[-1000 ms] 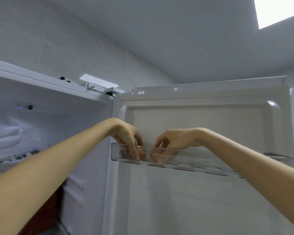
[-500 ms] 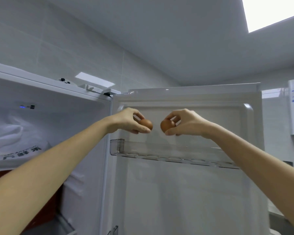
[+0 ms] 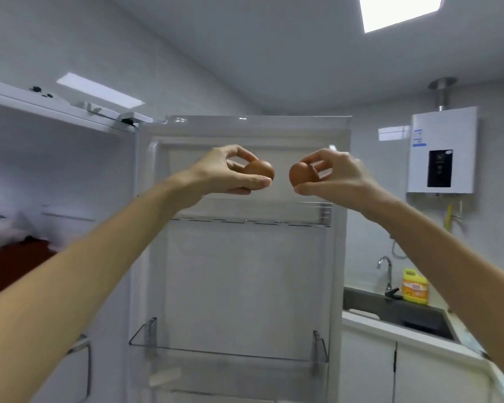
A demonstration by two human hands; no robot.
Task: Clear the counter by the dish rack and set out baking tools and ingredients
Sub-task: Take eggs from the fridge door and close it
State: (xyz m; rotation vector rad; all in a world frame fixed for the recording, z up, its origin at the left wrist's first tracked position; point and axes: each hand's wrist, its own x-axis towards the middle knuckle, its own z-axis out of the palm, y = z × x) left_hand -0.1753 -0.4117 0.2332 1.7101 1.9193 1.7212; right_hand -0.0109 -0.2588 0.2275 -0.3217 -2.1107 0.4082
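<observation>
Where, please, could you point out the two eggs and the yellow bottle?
left egg [image 3: 262, 169]: head view, bare rounded end of shell.
right egg [image 3: 300, 174]: head view, middle of bare shell.
yellow bottle [image 3: 415, 289]: head view, front label.

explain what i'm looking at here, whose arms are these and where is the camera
No machine here: these are a person's two bare arms, seen from a wide-angle camera worn on their head, so the arms stretch in from the bottom corners. The person faces an open fridge door. Each hand pinches a brown egg: the left hand holds the left egg, the right hand holds the right egg, close together but apart, above the clear door shelf. On the right are a dark sink with a tap, a yellow bottle beside it, and a white water heater on the wall.
</observation>
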